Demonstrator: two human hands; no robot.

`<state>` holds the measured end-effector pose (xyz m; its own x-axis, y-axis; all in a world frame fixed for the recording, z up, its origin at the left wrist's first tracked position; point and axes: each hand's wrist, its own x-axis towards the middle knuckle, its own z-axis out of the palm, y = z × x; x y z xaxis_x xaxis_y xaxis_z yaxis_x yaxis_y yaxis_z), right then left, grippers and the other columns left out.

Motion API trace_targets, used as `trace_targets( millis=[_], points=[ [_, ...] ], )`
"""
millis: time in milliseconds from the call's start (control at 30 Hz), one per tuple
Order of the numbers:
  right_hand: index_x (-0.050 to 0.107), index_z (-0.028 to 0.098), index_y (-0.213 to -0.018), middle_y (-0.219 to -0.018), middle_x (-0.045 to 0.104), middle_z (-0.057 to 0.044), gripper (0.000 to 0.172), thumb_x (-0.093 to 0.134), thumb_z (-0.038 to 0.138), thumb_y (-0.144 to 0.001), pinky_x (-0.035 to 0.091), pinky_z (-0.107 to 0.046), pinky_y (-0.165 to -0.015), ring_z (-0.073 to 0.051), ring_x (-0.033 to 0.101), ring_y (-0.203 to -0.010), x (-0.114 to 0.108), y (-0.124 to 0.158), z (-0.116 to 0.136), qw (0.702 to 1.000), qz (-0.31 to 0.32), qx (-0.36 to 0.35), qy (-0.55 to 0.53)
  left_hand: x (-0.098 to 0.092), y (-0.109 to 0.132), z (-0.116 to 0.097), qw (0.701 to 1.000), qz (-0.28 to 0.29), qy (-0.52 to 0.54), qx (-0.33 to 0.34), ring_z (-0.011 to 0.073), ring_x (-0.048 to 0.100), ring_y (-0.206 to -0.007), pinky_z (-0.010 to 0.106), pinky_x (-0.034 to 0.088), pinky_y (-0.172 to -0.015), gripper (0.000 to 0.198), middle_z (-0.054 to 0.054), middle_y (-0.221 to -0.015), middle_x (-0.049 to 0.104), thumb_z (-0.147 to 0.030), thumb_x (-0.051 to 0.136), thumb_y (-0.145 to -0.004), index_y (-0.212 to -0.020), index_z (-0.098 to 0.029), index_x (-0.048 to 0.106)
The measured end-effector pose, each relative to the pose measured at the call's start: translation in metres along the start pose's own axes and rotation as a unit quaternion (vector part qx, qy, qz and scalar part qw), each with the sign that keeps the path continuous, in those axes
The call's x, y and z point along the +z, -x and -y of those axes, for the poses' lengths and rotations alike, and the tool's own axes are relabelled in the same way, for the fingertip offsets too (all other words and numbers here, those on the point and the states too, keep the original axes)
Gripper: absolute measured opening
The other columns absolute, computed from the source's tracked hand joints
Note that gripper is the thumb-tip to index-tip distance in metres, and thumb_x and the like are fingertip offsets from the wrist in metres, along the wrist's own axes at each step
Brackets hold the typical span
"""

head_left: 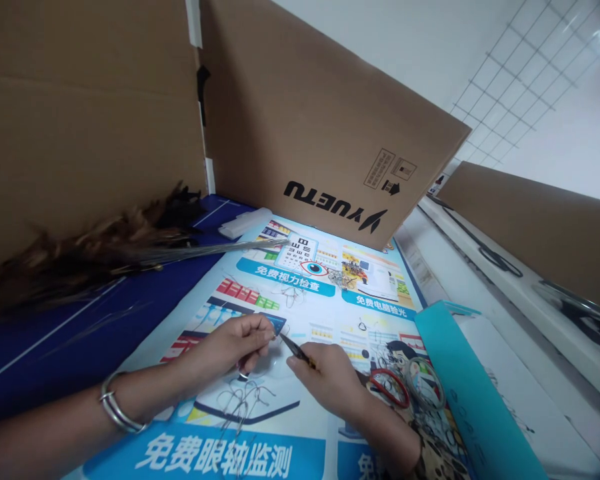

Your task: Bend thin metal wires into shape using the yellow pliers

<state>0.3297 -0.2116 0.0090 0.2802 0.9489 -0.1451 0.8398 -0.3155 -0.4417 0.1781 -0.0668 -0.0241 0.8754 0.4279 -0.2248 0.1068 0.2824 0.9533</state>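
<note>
My left hand [254, 339] is closed in a pinch over the printed sheet, its fingertips around a thin wire piece that is mostly hidden. A fine curved strand shows just beside those fingertips. Gripped in my right hand [333, 377] is a pair of pointed pliers [295, 348], dark and narrow, whose tip reaches the left fingertips. Whether the jaws touch the wire I cannot tell. Below my left hand, a loose heap of bent wire pieces [243, 403] lies on the sheet. A red ring [393, 388] and a silvery coil [425, 383] lie beside my right wrist.
Cardboard panels [305, 120] stand at the back and left. Brown and black feathers [90, 250] with long thin stems [220, 249] lie on the blue cloth [145, 300]. More small wire pieces [343, 279] sit farther up the sheet. A turquoise box [473, 393] stands at the right.
</note>
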Motion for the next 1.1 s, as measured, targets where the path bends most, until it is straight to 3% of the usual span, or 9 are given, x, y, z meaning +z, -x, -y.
trace_targets(
  millis=[133, 567, 900, 1100],
  points=[
    [0.052, 0.019, -0.066, -0.057, 0.051, 0.003, 0.032, 0.052, 0.042, -0.089, 0.018, -0.023, -0.051, -0.01, 0.044, -0.054, 0.004, -0.002, 0.001, 1.0, -0.012, 0.005, 0.019, 0.004, 0.002, 0.001, 1.0, -0.018, -0.022, 0.013, 0.0075, 0.038, -0.04, 0.021, 0.026, -0.044, 0.033, -0.007, -0.046, 0.049, -0.048, 0.057, -0.085, -0.072, -0.019, 0.051],
    [0.053, 0.02, -0.066, -0.058, 0.053, 0.001, 0.033, 0.049, 0.043, -0.089, 0.019, -0.023, -0.051, -0.011, 0.044, -0.054, 0.007, -0.003, 0.011, 0.999, -0.023, 0.029, 0.016, 0.016, 0.002, 0.014, 0.994, -0.082, -0.015, 0.068, 0.009, 0.041, -0.044, 0.02, 0.028, -0.042, 0.031, -0.008, -0.051, 0.047, -0.048, 0.048, -0.092, -0.077, -0.021, 0.048],
    [0.053, 0.018, -0.064, -0.06, 0.059, 0.001, 0.035, 0.047, 0.04, -0.091, 0.026, -0.021, -0.052, -0.01, 0.051, -0.055, 0.008, -0.005, 0.011, 0.994, 0.019, 0.054, -0.09, 0.019, 0.001, 0.019, 0.987, -0.101, -0.067, 0.105, 0.0108, 0.042, -0.044, 0.02, 0.032, -0.044, 0.031, -0.007, -0.05, 0.05, -0.048, 0.04, -0.095, -0.082, -0.021, 0.048],
    [0.052, 0.019, -0.067, -0.06, 0.059, 0.002, 0.035, 0.045, 0.041, -0.092, 0.028, -0.02, -0.051, -0.009, 0.053, -0.052, 0.016, -0.008, 0.007, 0.988, 0.032, 0.068, -0.136, 0.021, 0.0, 0.018, 0.975, -0.141, -0.115, 0.13, 0.0125, 0.043, -0.047, 0.022, 0.035, -0.046, 0.029, -0.007, -0.051, 0.048, -0.046, 0.041, -0.094, -0.083, -0.022, 0.05]
  ],
)
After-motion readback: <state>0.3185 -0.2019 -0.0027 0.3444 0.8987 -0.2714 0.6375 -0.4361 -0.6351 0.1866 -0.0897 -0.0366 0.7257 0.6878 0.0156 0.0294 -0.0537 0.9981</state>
